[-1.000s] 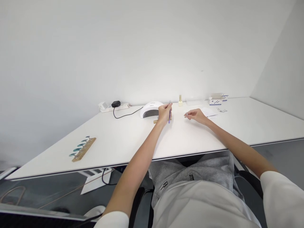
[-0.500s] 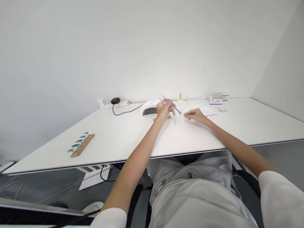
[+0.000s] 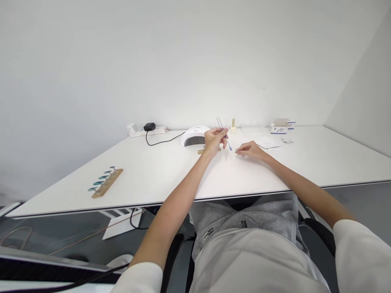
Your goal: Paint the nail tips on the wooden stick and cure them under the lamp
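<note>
My left hand (image 3: pixel 214 140) is closed around thin purple tweezers (image 3: pixel 224 134), held above the white table (image 3: pixel 171 175) with the tip slanting down to the right. My right hand (image 3: pixel 249 149) rests on the table just right of that tip, fingers pinched on something too small to make out. A small wooden stand (image 3: pixel 201 151) lies on the table under my left hand. A white nail lamp (image 3: pixel 193 137) sits just behind and left of my left hand.
A wooden strip holding several teal nail tips (image 3: pixel 105 184) lies at the table's left. A power strip with a black plug (image 3: pixel 148 129) and cable sits at the back. A small bottle (image 3: pixel 233 127), white sheets (image 3: pixel 265 142) and small boxes (image 3: pixel 280 127) lie behind my right hand.
My left hand turned the tweezers from upright to slanting, their tip now down close to my right hand's fingers. My right hand stayed almost still.
</note>
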Demonstrator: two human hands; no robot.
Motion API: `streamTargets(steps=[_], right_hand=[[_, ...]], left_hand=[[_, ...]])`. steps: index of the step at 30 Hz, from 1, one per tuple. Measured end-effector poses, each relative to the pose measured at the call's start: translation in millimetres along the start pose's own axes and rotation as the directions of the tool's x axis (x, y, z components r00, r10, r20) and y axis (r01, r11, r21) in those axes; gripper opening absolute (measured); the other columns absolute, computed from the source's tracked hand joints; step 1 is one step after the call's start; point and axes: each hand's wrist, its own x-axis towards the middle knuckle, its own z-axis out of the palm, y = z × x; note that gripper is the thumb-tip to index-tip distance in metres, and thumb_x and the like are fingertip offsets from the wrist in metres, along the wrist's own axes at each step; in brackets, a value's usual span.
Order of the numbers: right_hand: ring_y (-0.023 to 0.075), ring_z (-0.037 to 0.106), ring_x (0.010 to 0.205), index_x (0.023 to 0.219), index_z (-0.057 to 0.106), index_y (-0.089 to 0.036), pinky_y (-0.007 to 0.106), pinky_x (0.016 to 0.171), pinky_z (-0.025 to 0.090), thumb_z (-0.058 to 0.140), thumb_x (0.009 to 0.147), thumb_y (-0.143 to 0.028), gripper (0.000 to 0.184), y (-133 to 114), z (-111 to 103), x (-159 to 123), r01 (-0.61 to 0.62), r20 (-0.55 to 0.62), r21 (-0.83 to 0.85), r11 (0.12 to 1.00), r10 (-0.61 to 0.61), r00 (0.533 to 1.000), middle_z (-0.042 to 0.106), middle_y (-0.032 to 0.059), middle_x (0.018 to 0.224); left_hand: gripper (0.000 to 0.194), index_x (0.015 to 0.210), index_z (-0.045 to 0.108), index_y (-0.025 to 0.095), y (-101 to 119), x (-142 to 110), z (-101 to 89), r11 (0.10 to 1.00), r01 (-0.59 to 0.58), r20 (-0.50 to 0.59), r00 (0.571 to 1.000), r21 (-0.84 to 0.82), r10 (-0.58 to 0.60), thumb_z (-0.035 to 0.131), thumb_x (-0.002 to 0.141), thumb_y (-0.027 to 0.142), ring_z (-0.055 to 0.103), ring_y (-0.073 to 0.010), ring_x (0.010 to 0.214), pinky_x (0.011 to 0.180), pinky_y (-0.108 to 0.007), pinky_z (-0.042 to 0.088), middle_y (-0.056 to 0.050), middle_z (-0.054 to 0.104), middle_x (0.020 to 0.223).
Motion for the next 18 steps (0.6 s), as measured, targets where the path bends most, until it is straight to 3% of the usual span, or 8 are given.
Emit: streamTargets(steps=[18], right_hand=[[0.0128,0.059,0.061,0.074,0.076,-0.016,0.024,0.054,0.046,0.079,0.064,-0.036,0.023,-6.1,3.8,-5.6,-0.039,0.050,-0.043,0.998,0.041,0.998,0.070,0.0043,0.069]], left_hand=[[0.038,0.066,0.053,0.014,-14.2,-1.4,8.1,0.997,-0.060,0.054,0.997,0.045,0.058,0.078,0.070,0.044,0.047,-0.0051,0.032,0.031,-0.019,0.034,0.001,0.060,0.059]])
